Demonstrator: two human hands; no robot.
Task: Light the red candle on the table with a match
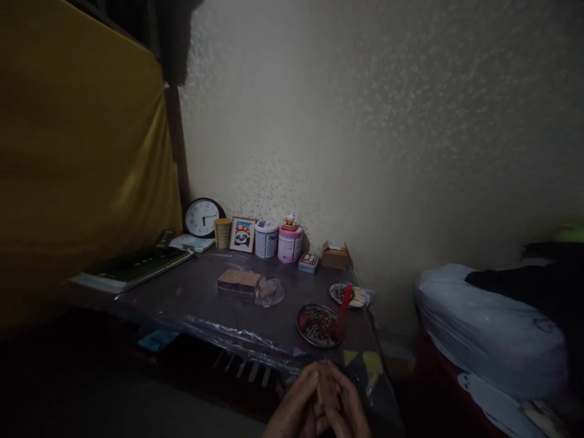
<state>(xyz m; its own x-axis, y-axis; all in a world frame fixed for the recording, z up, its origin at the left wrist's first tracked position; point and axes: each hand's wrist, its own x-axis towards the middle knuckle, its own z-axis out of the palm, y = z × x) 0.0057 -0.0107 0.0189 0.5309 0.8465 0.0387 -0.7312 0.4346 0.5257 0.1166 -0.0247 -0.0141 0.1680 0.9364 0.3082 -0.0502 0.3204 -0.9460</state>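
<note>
At the table's front edge my left hand (295,403) and my right hand (350,396) are both closed on one small flat brown cardboard box (327,389), held upright between the fingers. Just beyond them sits a round metal plate (300,328) of small dark and pale bits, with a red spoon (345,304) resting in it. Farther back a second plate (332,291) carries similar bits and a bundle of pale sticks (359,297). A row of slim brown boxes (239,280) lies mid-table beside a clear plastic bag (270,292) with something tan inside.
The plastic-covered table (182,298) meets a wall. Along its back stand a clock (203,218), a yellow cup (222,233), a framed panda picture (243,235), two canisters (266,239), a small tin (308,263) and an open cardboard box (334,257). Books (137,267) lie left; yellow pieces (371,363) lie near right.
</note>
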